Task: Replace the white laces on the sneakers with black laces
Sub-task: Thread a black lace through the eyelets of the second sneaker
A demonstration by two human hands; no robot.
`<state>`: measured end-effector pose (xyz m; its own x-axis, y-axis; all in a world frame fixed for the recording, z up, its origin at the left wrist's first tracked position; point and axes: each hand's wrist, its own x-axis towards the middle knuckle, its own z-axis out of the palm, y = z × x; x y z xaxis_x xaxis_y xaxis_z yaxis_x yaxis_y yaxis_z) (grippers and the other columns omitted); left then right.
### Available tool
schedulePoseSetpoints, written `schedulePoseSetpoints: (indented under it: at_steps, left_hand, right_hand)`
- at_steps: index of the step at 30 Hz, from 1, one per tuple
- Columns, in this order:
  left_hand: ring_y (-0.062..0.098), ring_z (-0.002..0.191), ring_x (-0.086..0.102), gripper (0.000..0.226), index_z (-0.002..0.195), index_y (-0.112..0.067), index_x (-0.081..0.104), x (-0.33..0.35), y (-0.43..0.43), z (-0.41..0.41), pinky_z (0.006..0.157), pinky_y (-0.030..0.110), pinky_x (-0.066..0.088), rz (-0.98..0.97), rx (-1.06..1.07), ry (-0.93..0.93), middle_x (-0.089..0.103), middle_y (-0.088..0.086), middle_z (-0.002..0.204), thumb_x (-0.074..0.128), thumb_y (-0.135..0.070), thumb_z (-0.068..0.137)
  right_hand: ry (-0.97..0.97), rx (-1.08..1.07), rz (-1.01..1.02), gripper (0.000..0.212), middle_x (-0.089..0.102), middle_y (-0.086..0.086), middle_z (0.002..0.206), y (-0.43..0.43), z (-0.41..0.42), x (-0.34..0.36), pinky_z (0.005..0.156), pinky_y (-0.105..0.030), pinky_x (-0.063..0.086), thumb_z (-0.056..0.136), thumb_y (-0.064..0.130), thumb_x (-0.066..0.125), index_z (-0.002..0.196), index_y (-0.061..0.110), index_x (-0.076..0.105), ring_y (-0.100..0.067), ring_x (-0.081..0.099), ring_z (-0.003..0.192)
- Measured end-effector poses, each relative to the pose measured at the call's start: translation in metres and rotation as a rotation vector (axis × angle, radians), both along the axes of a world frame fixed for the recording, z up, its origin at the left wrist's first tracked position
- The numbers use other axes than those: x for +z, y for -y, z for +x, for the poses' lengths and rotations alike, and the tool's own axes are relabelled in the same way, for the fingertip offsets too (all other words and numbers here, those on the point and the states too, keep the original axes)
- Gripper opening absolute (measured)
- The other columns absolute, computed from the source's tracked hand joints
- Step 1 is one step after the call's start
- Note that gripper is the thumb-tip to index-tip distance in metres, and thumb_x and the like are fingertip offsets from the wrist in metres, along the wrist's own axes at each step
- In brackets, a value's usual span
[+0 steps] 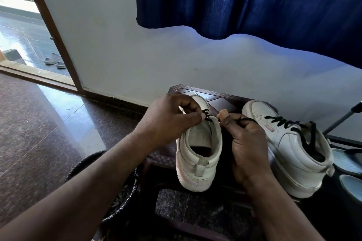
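Note:
Two white high-top sneakers stand on a dark brown plastic stool (221, 97), heels toward me. The right sneaker (290, 154) carries a black lace (288, 123) threaded up its front. The left sneaker (197, 154) has a black lace (207, 116) only near its toe end. My left hand (168, 121) pinches one end of that lace above the tongue. My right hand (244, 143) grips the other end, thumb up, between the two shoes. No white lace is visible.
A dark mesh basket (117, 188) sits on the floor at the stool's left. A blue curtain (254, 2) hangs above against the white wall. An open doorway (25, 31) is at far left with slippers outside. Sandals (348, 164) and a metal stand leg lie at right.

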<state>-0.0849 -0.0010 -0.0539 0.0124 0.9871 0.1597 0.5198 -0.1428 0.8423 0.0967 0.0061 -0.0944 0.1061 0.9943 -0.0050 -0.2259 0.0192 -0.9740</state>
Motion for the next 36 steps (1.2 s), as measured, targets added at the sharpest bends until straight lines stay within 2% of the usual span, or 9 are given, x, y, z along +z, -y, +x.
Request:
schedulePoseSetpoints:
  at_steps: [7,12,15,18,21,24,28,32,36]
  left_hand:
    - [0.001,0.06,0.059,0.014,0.072,-0.029,0.074,0.001,0.003,0.007,0.054,0.01,0.038,0.069,0.086,-0.085,0.069,-0.02,0.078,0.08,-0.033,0.084]
    - [-0.001,0.071,0.059,0.013,0.074,-0.034,0.071,0.003,0.007,0.005,0.056,0.01,0.035,0.173,0.106,-0.227,0.065,-0.019,0.078,0.079,-0.039,0.082]
    - [0.001,0.076,0.053,0.011,0.085,-0.032,0.065,0.009,0.014,0.005,0.064,0.016,0.036,0.305,0.087,-0.353,0.057,-0.017,0.083,0.075,-0.036,0.083]
    - [0.012,0.089,0.049,0.01,0.088,-0.032,0.069,0.019,0.025,0.009,0.08,0.03,0.045,0.411,-0.01,-0.63,0.057,-0.014,0.089,0.061,-0.036,0.084]
    - [0.017,0.105,0.046,0.018,0.093,-0.032,0.072,0.023,0.035,0.02,0.083,0.034,0.043,0.322,-0.02,-0.832,0.053,-0.013,0.102,0.056,-0.039,0.087]
    - [0.018,0.111,0.04,0.018,0.101,-0.033,0.073,0.028,0.035,0.027,0.082,0.033,0.034,0.215,0.026,-0.913,0.048,-0.01,0.109,0.068,-0.042,0.085]
    - [0.022,0.114,0.04,0.022,0.106,-0.034,0.072,0.03,0.029,0.031,0.084,0.035,0.037,0.133,0.014,-0.943,0.046,-0.005,0.116,0.069,-0.036,0.085]
    - [0.02,0.111,0.039,0.014,0.095,-0.031,0.073,0.029,0.029,0.027,0.083,0.035,0.039,0.25,-0.032,-0.946,0.043,-0.008,0.113,0.066,-0.04,0.087]
    - [0.02,0.112,0.042,0.015,0.097,-0.032,0.075,0.026,0.03,0.015,0.087,0.041,0.045,0.364,-0.045,-0.838,0.048,-0.012,0.117,0.066,-0.036,0.087]
  right_hand:
    - [0.157,-0.029,0.05,0.017,0.079,-0.009,0.088,0.004,0.001,0.005,0.087,-0.043,0.06,0.091,0.026,0.077,0.085,0.01,0.076,-0.021,0.073,0.082]
    - [0.178,-0.074,0.053,0.023,0.076,-0.009,0.08,0.005,0.001,0.005,0.083,-0.044,0.057,0.086,0.027,0.082,0.082,0.007,0.07,-0.019,0.068,0.074]
    - [0.12,-0.043,0.009,0.039,0.074,-0.022,0.087,0.005,0.001,0.003,0.084,-0.054,0.058,0.084,0.036,0.085,0.089,0.0,0.068,-0.028,0.066,0.077]
    - [0.046,-0.022,-0.049,0.043,0.07,-0.017,0.076,0.006,0.0,0.005,0.072,-0.045,0.054,0.094,0.036,0.075,0.085,-0.005,0.065,-0.028,0.064,0.071]
    - [0.042,0.076,-0.143,0.049,0.056,-0.004,0.058,0.005,0.002,0.006,0.06,-0.034,0.044,0.098,0.044,0.068,0.064,0.011,0.056,-0.021,0.052,0.054]
    - [0.112,0.166,-0.249,0.062,0.051,-0.013,0.066,0.005,0.007,0.006,0.062,-0.037,0.041,0.09,0.067,0.067,0.07,0.009,0.055,-0.026,0.049,0.06]
    - [0.336,0.203,-0.286,0.075,0.059,-0.014,0.062,0.01,0.015,0.015,0.057,-0.035,0.043,0.087,0.082,0.047,0.058,0.015,0.06,-0.026,0.055,0.054]
    - [0.601,0.248,-0.291,0.089,0.055,-0.017,0.052,0.021,0.02,0.039,0.052,-0.03,0.041,0.075,0.093,0.029,0.046,0.013,0.053,-0.027,0.055,0.047]
    - [0.658,0.024,0.005,0.082,0.053,-0.009,0.046,0.033,0.011,0.046,0.057,-0.036,0.044,0.095,0.076,0.047,0.047,0.009,0.048,-0.026,0.053,0.046]
